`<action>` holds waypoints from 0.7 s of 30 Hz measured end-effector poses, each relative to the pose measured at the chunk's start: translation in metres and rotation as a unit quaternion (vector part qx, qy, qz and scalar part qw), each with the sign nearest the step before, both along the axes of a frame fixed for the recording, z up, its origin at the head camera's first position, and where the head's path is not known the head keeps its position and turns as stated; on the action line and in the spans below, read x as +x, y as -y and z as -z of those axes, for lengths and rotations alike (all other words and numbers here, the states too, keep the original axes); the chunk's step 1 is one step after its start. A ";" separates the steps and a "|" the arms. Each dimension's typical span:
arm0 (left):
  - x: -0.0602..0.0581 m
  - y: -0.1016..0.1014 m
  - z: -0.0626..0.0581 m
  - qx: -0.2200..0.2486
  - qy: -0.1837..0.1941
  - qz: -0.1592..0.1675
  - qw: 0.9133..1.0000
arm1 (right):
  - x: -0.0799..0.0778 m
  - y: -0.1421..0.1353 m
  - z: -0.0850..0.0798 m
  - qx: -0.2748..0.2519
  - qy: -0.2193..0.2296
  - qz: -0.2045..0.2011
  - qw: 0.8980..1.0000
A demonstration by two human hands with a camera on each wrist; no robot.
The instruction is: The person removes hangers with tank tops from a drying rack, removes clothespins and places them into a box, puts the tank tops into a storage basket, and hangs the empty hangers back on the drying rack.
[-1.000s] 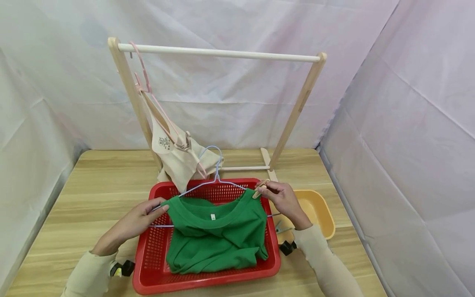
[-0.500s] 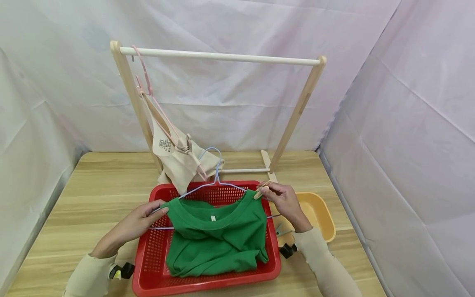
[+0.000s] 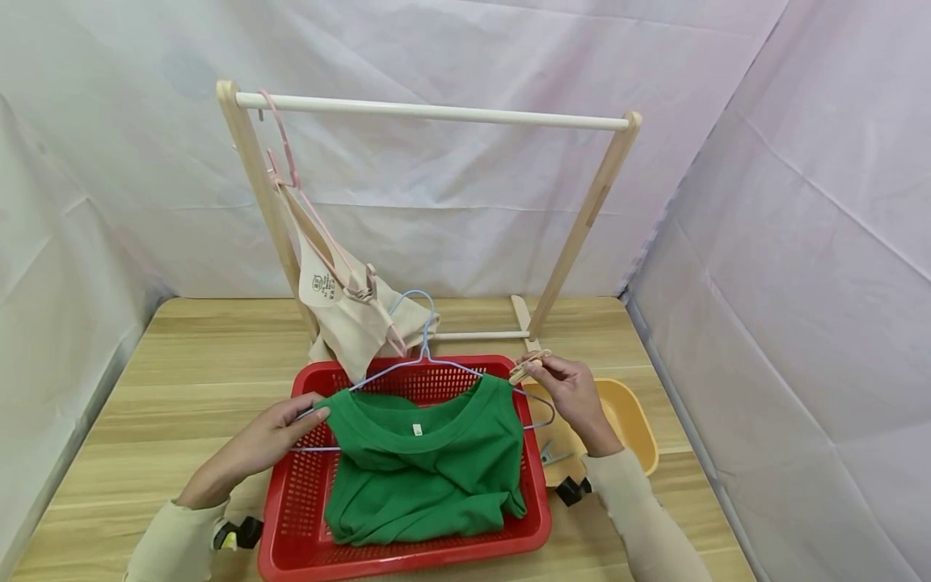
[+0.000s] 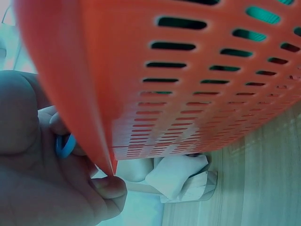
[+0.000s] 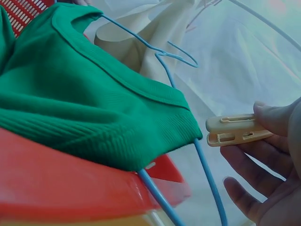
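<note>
A green shirt point(image 3: 429, 461) hangs on a blue wire hanger point(image 3: 425, 343) over a red basket point(image 3: 364, 559). My left hand point(image 3: 271, 436) pinches the shirt's left shoulder together with the hanger, thumb on top. Between the thumb and fingers of my right hand point(image 3: 575, 396) is a beige clothespin point(image 5: 235, 129). In the right wrist view, a small gap separates the clothespin's tip from the shirt's right shoulder. The hanger's looped right end sticks out past that shoulder. In the left wrist view, the basket wall hides the shirt's shoulder and part of the left hand point(image 4: 51, 169).
Behind the basket stands a wooden rack point(image 3: 436, 111) with a white top rod. From its left end hangs a pink hanger point(image 3: 284, 145) with a cream garment point(image 3: 349, 327). At the right is a yellow tray point(image 3: 643, 428), with a grey clothespin point(image 3: 554, 457) in it.
My right hand has drawn the clothespin off the shirt's right shoulder and moved slightly right, exposing the hanger's looped end. The left hand has stayed on the left shoulder.
</note>
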State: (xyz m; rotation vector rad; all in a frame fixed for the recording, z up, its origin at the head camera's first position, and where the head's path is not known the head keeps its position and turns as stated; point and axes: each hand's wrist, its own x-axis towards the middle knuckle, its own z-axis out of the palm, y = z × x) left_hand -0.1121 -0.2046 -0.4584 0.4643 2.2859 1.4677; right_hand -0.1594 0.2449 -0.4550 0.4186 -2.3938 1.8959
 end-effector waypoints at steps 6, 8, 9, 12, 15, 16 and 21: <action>0.000 0.001 0.001 0.002 -0.010 -0.003 1.000 | 0.000 -0.008 0.000 -0.003 0.018 0.039 0.999; 0.000 0.001 0.001 0.003 -0.015 -0.004 1.000 | 0.000 -0.011 0.000 0.003 0.015 0.047 0.999; 0.000 0.001 0.002 0.003 -0.017 -0.003 1.000 | 0.001 -0.013 0.000 0.003 0.014 0.050 0.999; -0.001 0.000 0.003 0.005 -0.021 -0.001 1.000 | 0.001 -0.018 -0.001 -0.008 0.011 0.051 0.999; -0.001 -0.001 0.003 0.005 -0.022 0.001 1.000 | 0.002 -0.022 -0.001 -0.012 0.014 0.056 0.998; -0.001 -0.001 0.003 0.006 -0.021 0.001 1.000 | 0.002 -0.023 -0.001 -0.008 0.012 0.058 0.998; -0.001 0.000 0.003 0.007 -0.019 0.000 1.000 | 0.004 -0.028 -0.002 0.007 0.015 0.077 0.997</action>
